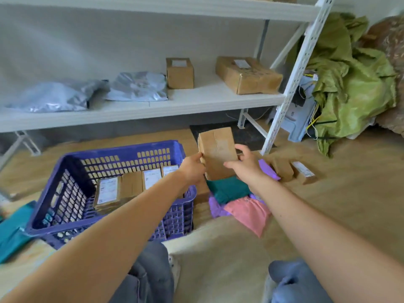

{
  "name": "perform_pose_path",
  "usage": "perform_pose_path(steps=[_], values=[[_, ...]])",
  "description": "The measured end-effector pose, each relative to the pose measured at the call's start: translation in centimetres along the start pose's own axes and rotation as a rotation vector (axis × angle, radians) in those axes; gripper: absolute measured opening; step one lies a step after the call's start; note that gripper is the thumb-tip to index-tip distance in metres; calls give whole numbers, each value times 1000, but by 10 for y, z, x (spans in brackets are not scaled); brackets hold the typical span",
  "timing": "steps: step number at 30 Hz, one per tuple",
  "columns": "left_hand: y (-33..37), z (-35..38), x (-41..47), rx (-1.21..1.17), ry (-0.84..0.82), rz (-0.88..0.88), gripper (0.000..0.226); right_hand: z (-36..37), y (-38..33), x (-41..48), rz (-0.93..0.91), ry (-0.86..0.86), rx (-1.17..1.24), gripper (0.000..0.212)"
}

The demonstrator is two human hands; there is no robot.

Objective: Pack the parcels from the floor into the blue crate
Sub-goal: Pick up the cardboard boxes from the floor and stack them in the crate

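A white shelf (196, 99) is running across the back, carrying grey bags and two brown cartons. Below it the wood floor (349, 193) is spreading out. The blue crate (72, 154) is sitting on the floor at the left, already holding a row of labelled boxes (109, 191) standing on edge along its far side, with room left nearer the person. Just right of the crate, a heap of soft mailers (227, 189) in green, pink and purple is lying on the floor. A brown box (216, 149) is hanging upright in the air above that heap, beside the crate's far right corner. It is looking like stiff cardboard, probably light enough for one hand, and unlikely to sag. Its taped face may be slick, so taking it by the two long edges, as now, is seeming the safest hold. It is plain brown and slightly creased, with a strip of tape down the front and a pale label. The left grip (192, 169) is pinching the box's lower left edge. The right grip (247, 162) is curling round its right edge, thumb on the front. Two small boxes (303, 171) are waiting on the floor further right.
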State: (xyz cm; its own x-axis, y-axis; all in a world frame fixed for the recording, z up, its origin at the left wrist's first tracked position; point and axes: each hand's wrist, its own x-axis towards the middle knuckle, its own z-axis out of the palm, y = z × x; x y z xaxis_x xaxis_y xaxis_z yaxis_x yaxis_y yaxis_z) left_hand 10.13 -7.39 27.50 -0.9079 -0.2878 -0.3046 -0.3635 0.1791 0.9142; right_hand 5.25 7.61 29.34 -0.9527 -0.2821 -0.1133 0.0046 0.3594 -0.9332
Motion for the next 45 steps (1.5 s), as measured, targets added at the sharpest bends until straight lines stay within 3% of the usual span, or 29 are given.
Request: perform_pose_path(steps=[6,11,20,28,33,38,45], values=[[-25,-54,0,5,143,-86,61,65,4,12,68,-90,92,59],[-27,-71,1,163,194,-5,60,96,13,25,167,-114,266,60],[-55,-100,7,151,243,-37,55,130,15,46,275,-220,264,63],[-80,-116,31,144,283,-134,45,169,27,67,374,-301,137,59],[-106,-131,60,226,198,-175,22,190,46,92,404,-334,29,53],[-134,-140,100,165,144,-343,15,213,80,126,436,-388,-124,47],[-182,-128,129,147,31,-555,23,233,103,146,514,-366,-295,37]])
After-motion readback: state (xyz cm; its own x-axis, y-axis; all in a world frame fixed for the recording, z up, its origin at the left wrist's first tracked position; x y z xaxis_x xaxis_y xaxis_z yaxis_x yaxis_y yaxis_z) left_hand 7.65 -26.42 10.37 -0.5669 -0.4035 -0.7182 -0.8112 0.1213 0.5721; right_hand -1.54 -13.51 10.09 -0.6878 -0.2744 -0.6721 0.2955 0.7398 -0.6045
